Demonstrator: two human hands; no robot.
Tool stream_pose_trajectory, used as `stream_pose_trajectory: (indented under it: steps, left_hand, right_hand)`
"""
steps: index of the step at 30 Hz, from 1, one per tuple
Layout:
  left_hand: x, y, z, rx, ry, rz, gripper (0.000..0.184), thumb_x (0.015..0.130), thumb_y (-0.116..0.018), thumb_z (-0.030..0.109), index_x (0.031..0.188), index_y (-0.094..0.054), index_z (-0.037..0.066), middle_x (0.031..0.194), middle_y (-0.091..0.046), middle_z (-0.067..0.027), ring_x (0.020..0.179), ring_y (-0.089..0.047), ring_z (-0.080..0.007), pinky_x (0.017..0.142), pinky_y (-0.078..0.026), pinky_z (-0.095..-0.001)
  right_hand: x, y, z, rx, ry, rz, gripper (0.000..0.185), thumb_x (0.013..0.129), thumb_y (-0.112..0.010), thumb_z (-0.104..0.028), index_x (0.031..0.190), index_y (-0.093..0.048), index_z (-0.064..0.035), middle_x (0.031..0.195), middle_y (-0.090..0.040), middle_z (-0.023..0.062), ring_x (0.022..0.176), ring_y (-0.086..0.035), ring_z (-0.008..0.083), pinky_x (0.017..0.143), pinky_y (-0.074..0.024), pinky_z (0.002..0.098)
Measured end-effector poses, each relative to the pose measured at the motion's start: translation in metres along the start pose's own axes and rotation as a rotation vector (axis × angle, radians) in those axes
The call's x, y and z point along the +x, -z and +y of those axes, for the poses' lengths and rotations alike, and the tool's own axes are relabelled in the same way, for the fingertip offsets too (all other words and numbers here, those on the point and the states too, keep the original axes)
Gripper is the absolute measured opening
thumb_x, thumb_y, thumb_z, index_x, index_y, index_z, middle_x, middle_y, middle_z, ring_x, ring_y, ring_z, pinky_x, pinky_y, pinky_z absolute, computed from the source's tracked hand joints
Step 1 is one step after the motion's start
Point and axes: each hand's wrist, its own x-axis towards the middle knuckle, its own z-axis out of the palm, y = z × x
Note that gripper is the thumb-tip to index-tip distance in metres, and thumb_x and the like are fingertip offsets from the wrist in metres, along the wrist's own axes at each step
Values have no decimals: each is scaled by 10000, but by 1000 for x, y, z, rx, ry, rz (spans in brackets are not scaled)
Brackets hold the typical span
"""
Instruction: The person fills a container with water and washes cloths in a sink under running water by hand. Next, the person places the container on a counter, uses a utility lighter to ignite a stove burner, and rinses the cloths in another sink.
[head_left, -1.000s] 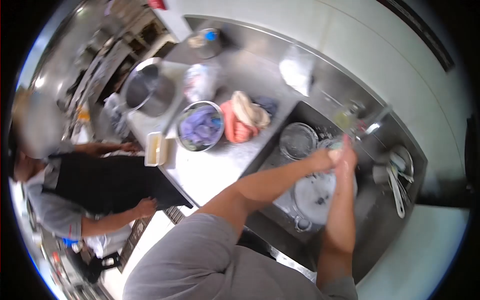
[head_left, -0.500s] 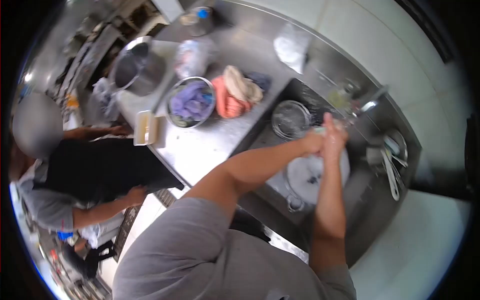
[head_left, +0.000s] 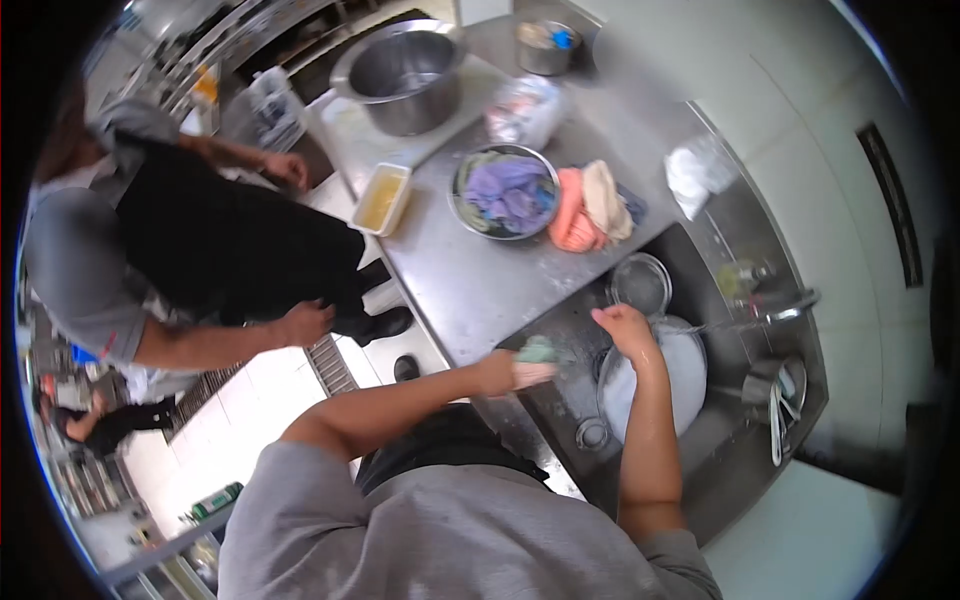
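A pale green cloth [head_left: 538,349], maybe a sponge because the blur hides its texture, is in my left hand [head_left: 497,372], at the near left edge of the sink [head_left: 728,410]. My left fingers are grasping it. My right hand [head_left: 630,332] is raised over the sink, the fingers bent inward; I cannot tell whether they enclose something.

To handle the wet piece well, I should, in my judgement, grip it firmly and have it inside the sink edge, so drops fall there.

Counted from my left hand, the round pan [head_left: 704,375] of white suds [head_left: 680,385] is at three o'clock and fills much of the sink. The running tap [head_left: 795,306] lies beyond, between two and three; its water and my right hand narrow the space. At twelve stands the metal bowl [head_left: 470,224] of purple cloth [head_left: 510,190]. At ten is a co-worker in a black apron [head_left: 230,240].
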Motion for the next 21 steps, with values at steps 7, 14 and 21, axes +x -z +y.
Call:
stream_pose_trajectory:
  steps: [7, 14, 21]
  left_hand:
    - [-241, 27, -125, 608, 457, 562, 398, 739, -546, 127, 1129, -480, 75, 1028, -565, -84, 749, -630, -190, 605, -512, -309]
    - [-370, -67, -195, 550, 714, 772, 602, 701, -598, 150, 1279, -435, 107, 1237, -508, -73, 917, -617, -189, 654, -519, -334]
    - [-458, -119, -258, 501, 884, 1051, 665, 683, -632, 215, 1283, -407, 40, 1351, -385, -125, 937, -589, -230, 668, -524, -331]
  right_hand:
    - [72, -129, -233, 421, -12, -533, 386, 796, -610, -376, 807, -575, 8, 646, -580, 100, 544, -569, 175, 471, -462, 302]
    - [120, -239, -306, 575, 145, -300, 285, 796, -598, -288, 838, -547, -10, 667, -566, 115, 464, -557, 198, 404, -476, 295]
    - [127, -246, -302, 630, 238, -74, 144, 810, -512, -101, 768, -588, 14, 643, -590, 110, 413, -545, 186, 341, -443, 289]
